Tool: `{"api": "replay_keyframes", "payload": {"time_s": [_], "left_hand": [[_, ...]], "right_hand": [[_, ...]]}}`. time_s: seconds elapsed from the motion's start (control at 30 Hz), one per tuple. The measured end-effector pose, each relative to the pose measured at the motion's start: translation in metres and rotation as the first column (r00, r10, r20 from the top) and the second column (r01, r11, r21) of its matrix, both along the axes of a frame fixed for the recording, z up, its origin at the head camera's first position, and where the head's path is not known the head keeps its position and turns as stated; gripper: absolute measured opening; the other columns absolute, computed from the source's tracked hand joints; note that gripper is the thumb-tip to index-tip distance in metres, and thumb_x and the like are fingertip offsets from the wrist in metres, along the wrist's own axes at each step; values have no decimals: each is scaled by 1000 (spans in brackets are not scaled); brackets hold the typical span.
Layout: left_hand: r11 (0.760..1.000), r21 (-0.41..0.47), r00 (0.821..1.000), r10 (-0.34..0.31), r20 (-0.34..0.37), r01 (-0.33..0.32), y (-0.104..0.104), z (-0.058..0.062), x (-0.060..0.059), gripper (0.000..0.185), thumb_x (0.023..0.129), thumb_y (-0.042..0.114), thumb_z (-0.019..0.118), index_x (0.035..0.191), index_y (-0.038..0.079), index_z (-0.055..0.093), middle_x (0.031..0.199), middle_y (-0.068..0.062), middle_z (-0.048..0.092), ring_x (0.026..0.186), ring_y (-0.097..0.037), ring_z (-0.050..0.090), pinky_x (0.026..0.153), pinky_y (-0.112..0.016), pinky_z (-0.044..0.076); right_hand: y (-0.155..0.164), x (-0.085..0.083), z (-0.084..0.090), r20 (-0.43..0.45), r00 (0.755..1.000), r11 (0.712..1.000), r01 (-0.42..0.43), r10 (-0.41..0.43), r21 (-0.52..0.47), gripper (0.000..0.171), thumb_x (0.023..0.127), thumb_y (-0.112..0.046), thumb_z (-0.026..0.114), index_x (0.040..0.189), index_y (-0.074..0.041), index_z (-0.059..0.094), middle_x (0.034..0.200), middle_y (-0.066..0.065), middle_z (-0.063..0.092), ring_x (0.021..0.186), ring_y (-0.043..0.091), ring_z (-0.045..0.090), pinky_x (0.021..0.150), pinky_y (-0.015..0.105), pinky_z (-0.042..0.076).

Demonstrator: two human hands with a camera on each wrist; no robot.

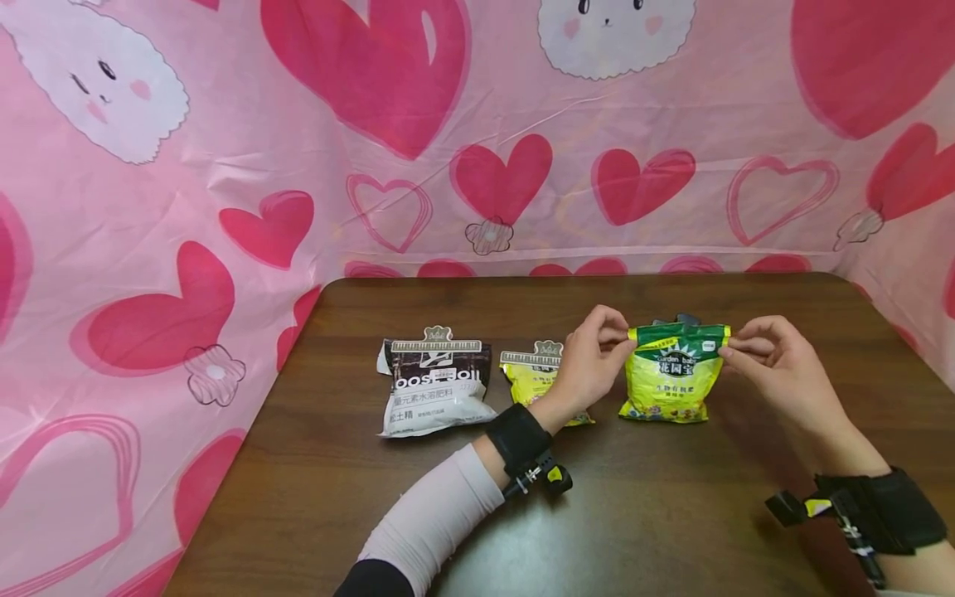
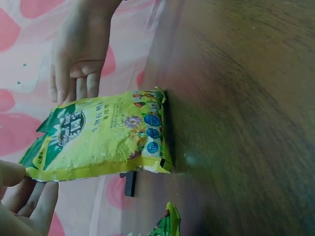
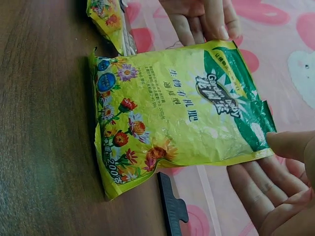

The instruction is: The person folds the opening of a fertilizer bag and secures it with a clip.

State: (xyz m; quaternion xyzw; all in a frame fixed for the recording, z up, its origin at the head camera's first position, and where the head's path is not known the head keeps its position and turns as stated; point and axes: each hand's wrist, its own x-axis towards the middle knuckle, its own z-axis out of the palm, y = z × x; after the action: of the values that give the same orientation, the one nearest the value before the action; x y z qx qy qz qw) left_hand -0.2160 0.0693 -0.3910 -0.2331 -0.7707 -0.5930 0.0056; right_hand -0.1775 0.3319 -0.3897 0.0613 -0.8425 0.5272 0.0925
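A yellow and green fertilizer bag stands upright on the table, its printed front toward me. My left hand pinches its upper left corner between thumb and fingers. At the opposite upper corner, my right hand pinches the green edge. In the right wrist view, the bag shows flowers along its bottom, and the top edge has a notch. Behind the bag a dark clip lies on the table, mostly hidden in the head view.
Left of the hands lies a black and white soil bag with a wide clip across its top. Beside it, a second yellow bag with a similar clip is partly covered by the left hand. A pink heart-print curtain borders the wooden table.
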Motion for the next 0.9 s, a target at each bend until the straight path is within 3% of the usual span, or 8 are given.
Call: {"api": "replay_keyframes", "payload": {"time_s": [0.1, 0.2, 0.33, 0.53, 0.9], "left_hand": [[1000, -20, 999, -12, -34, 11, 1, -1, -1, 13, 98, 10, 61, 110, 11, 57, 114, -8, 73, 103, -9, 68, 88, -15, 51], [999, -40, 997, -26, -72, 23, 1, -3, -1, 10, 99, 10, 59, 107, 12, 65, 110, -5, 73, 94, -5, 64, 84, -13, 50], [996, -80, 991, -45, -123, 35, 1, -3, 0, 17, 99, 14, 58, 107, 14, 74, 107, -1, 74, 82, -1, 59, 73, -11, 48], [990, -128, 984, -78, -161, 58, 2, -3, 1, 19, 97, 15, 62, 112, 15, 75, 110, 0, 75, 75, -1, 59, 66, -9, 46], [987, -154, 978, -84, -193, 54, 3, -2, 2, 20, 94, 14, 67, 113, 15, 75, 112, 0, 75, 82, 2, 64, 71, -7, 49]], "right_hand": [[-2, 0, -1, -59, 998, 1000, -4, 3, -16, 20, 92, 3, 64, 105, -6, 53, 91, -22, 67, 82, -8, 67, 67, 11, 54], [-4, 2, -2, -80, 997, 1000, 12, -11, 15, 14, 92, -1, 66, 106, 0, 61, 92, -20, 67, 79, -5, 64, 67, 11, 53], [-5, 5, -1, -42, 999, 997, 28, -26, 65, 20, 95, -12, 65, 111, 0, 68, 99, -18, 67, 85, 2, 59, 69, 13, 51], [-3, 7, 0, -7, 1000, 996, 15, -15, 89, 27, 97, -18, 64, 116, -1, 69, 106, -19, 67, 91, 3, 59, 71, 15, 51], [-1, 5, -6, -40, 999, 995, 17, -13, 97, 24, 93, -10, 68, 115, 1, 71, 104, -24, 68, 89, 0, 60, 69, 13, 50]]}}
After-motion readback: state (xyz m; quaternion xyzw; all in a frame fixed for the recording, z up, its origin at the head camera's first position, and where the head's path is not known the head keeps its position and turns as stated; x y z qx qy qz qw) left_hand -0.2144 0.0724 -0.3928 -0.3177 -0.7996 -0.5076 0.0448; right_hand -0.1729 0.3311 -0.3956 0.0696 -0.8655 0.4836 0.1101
